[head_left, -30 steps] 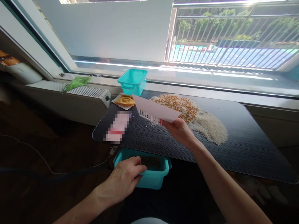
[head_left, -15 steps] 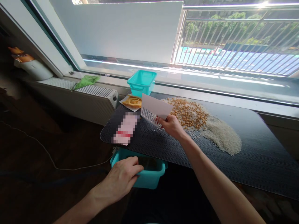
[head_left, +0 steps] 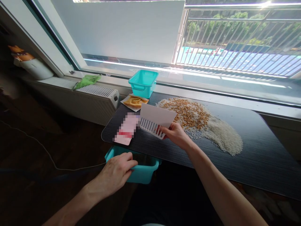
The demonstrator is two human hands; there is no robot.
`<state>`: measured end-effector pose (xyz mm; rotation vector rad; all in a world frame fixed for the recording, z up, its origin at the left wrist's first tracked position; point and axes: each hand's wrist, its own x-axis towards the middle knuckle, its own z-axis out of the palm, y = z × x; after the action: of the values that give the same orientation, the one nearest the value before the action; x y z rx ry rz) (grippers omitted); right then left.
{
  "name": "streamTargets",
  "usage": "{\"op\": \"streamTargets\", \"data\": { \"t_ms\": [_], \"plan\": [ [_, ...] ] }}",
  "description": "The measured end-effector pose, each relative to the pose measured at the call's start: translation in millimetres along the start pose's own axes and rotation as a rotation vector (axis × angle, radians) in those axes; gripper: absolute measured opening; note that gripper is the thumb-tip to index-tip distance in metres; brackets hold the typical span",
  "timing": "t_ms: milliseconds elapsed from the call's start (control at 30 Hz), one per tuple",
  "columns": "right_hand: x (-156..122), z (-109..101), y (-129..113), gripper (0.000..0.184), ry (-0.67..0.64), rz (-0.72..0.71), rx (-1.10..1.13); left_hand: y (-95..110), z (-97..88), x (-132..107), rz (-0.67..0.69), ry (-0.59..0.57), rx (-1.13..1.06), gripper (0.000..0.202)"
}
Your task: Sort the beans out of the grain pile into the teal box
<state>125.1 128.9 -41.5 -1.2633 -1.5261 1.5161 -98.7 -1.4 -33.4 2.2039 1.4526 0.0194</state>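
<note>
My right hand [head_left: 175, 135] grips a white slotted plastic basket [head_left: 155, 121] by its corner, holding it tilted just above the dark ribbed mat [head_left: 235, 163]. My left hand [head_left: 117, 172] is closed over the rim of a teal plastic tub [head_left: 141, 171] held below the mat's near edge. To the right of the basket, a pile of yellow corn kernels [head_left: 188, 111] mixed with white rice [head_left: 223, 136] lies spread on the mat.
A second teal tub [head_left: 143, 83] stands at the mat's far left by the window sill. Orange pieces on white paper [head_left: 134, 101] lie beside it. A pink-and-white packet [head_left: 127, 128] rests on the mat. A radiator [head_left: 87, 97] with a green cloth [head_left: 87, 81] stands left.
My right hand has drawn the white basket left and nearer, away from the grain pile, lowering it toward the mat's edge. My left hand has shifted the teal tub slightly left.
</note>
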Motion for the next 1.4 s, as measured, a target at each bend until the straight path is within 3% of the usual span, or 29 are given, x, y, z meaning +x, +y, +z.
{"op": "streamTargets", "data": {
  "t_ms": [267,500,633,767,833,900,1033,1200,1400],
  "plan": [
    [-23.4,18.9,-6.0,0.019,-0.033,0.054,0.098,-8.3,-2.5,0.3,-0.015,0.013,0.055,0.024],
    [-25.2,33.2,-1.6,0.019,-0.039,0.075,0.136,-18.1,-4.3,1.3,-0.035,0.035,0.083,0.023],
    [-32.0,32.1,0.8,0.02,-0.09,0.082,0.109,-23.5,-5.9,0.3,-0.046,0.043,0.085,0.022],
    [-50.6,17.0,-0.6,0.025,-0.209,0.1,0.016,-22.5,-6.4,-2.4,-0.067,0.03,0.081,0.021],
    [-57.3,3.1,-2.1,0.029,-0.135,0.079,-0.007,-18.4,-4.9,-3.9,-0.062,0.021,0.065,0.021],
    [-58.8,-13.3,-3.3,0.033,0.069,0.011,-0.028,-11.9,-2.5,-4.6,-0.035,0.014,0.041,0.021],
    [-49.2,-43.1,-4.6,0.03,0.35,-0.119,-0.305,4.7,1.2,-2.1,0.032,-0.015,-0.026,0.02],
    [-34.6,-57.2,-7.0,0.034,0.415,-0.149,-0.598,18.8,0.1,4.3,0.1,-0.063,-0.078,0.018],
    [-21.5,-54.6,-5.0,0.035,0.384,-0.187,-0.683,20.9,-1.9,7.8,0.102,-0.066,-0.054,0.021]
  ]
}}
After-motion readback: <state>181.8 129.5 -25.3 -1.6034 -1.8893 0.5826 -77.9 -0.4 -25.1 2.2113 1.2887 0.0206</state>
